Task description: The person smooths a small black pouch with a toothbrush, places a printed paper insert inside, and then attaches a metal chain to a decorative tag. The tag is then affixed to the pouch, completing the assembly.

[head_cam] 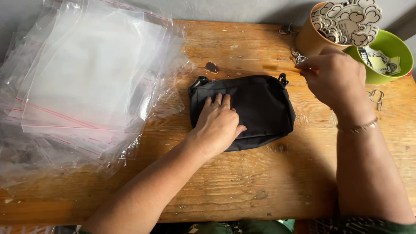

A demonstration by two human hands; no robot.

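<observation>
The left hand (pixel 218 123) lies flat and open on the black pouch (pixel 255 108) on the counter (pixel 242 182). The right hand (pixel 336 78) pinches a small metal clasp (pixel 300 58); the pouch is still unbagged beside the clear bags (pixel 86 82)

One head camera looked steeply down from close above the table (pixel 260 190), facing its far edge along the frame's top.

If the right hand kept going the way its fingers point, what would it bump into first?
The right hand points up and left, toward the small metal chain piece at its fingertips. Beyond that stands the brown cup of shaped tags. Probably the chain piece comes first, though depth is hard to judge here.
</observation>
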